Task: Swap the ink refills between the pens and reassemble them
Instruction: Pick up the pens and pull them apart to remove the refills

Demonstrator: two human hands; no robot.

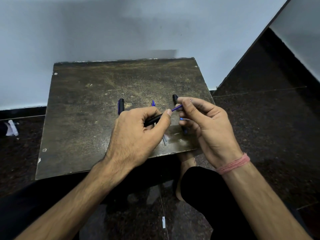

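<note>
Two hands [138, 134], matte black barrel [153, 120], slim violet refill [177, 107]

Left hand [138, 134] curled tight, thumb out to right. Right hand [206, 125] near it, fingers pinched, palm up.

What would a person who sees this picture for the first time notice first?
Two bare hands meet over the middle of a worn dark board: the left hand grips a black pen barrel, and the right hand pinches a thin blue refill at its open end. A pink thread band circles the right wrist, and loose pen parts lie on the board behind.
</note>
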